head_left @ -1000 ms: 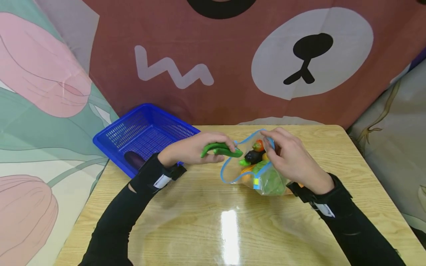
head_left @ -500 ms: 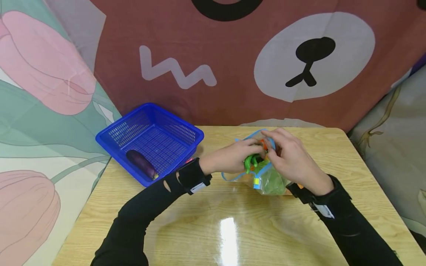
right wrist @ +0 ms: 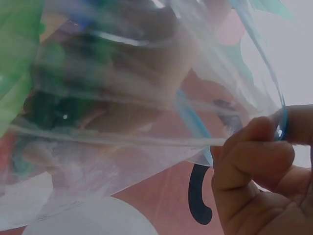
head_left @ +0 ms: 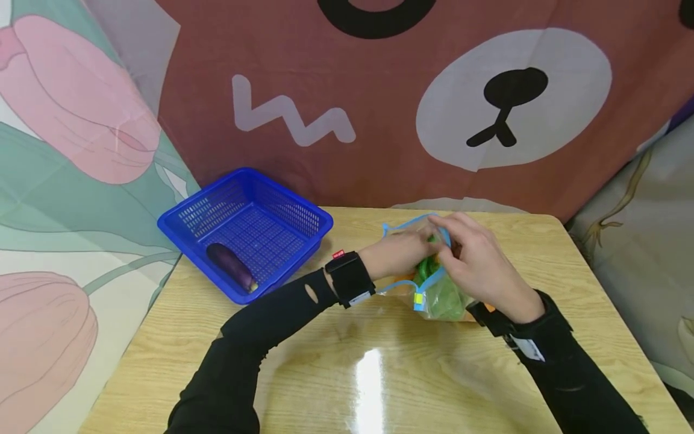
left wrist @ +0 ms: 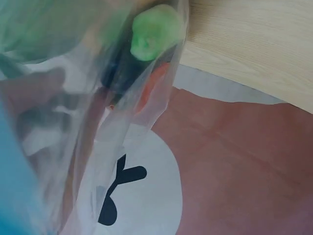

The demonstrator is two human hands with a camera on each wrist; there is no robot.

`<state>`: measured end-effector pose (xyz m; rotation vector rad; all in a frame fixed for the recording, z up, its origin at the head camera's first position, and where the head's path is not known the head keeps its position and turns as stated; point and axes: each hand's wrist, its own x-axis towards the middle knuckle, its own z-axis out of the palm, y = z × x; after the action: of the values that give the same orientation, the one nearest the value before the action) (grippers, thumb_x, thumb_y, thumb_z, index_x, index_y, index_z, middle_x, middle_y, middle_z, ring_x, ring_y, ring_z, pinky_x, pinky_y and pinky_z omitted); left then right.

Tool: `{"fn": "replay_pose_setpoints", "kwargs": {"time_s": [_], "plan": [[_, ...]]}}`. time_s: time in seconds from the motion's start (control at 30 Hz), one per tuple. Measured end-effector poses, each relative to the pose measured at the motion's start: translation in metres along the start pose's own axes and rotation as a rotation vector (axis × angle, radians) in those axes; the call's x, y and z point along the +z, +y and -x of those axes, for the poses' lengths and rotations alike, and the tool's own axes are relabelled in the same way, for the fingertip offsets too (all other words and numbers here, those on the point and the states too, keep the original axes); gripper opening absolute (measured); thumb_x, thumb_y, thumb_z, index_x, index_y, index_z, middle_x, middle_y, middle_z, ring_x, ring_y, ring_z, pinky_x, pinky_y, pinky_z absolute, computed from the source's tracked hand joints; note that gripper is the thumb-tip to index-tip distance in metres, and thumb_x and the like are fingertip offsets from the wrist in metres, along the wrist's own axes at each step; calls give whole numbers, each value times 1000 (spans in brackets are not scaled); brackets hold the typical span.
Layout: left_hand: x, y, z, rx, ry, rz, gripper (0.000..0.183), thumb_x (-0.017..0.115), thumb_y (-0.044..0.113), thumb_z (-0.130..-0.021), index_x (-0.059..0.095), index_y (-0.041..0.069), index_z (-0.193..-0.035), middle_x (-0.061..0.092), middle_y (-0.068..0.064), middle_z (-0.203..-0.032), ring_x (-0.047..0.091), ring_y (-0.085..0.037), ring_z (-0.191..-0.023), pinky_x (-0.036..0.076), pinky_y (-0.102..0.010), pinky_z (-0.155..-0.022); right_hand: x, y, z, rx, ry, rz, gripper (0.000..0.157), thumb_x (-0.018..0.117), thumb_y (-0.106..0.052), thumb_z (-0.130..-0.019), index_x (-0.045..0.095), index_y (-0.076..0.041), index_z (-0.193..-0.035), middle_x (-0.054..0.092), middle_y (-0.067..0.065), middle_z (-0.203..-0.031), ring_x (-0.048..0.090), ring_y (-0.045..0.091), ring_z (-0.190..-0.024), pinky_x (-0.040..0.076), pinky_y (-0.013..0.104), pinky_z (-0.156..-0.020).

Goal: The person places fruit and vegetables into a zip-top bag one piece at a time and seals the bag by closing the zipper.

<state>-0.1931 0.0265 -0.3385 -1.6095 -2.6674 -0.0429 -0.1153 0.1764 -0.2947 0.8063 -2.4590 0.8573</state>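
A clear zip bag with a blue rim lies on the table, bulging with vegetables. My right hand pinches its rim; thumb and finger close on the blue edge in the right wrist view. Through the bag's mouth reaches my left hand, its fingers curled around green chili peppers. Plastic blurs that grip in the right wrist view. A leafy green vegetable fills the near side of the bag. Through the plastic, the left wrist view shows a pale green rounded piece beside something dark and something red.
A blue plastic basket stands at the table's back left, with a purple eggplant inside. The wooden table ends at a printed cloth backdrop behind the bag.
My left hand has moved right from beside the basket into the bag, carrying the green chili peppers. The eggplant is now uncovered. My right hand keeps its pinch on the rim.
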Motion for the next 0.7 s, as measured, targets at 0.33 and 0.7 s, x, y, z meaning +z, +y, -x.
{"fn": "replay_pose_setpoints", "kwargs": {"time_s": [0.33, 0.7], "plan": [[-6, 1, 9, 22, -43, 16, 50, 63, 2, -88, 52, 17, -134, 36, -10, -139, 56, -14, -88, 42, -19, -65, -1, 0, 0, 13, -11, -22, 40, 56, 7, -85, 59, 3, -124, 57, 5, -95, 42, 7, -60, 35, 19, -53], [-28, 2, 29, 102, 89, 202, 27, 51, 2, -92, 64, 9, -114, 59, -4, -107, 52, -11, -77, 37, -18, -64, -4, 1, 1, 40, -29, -10, 38, 56, 5, -87, 58, 3, -125, 57, 5, -97, 42, 7, -60, 37, 21, -51]]}}
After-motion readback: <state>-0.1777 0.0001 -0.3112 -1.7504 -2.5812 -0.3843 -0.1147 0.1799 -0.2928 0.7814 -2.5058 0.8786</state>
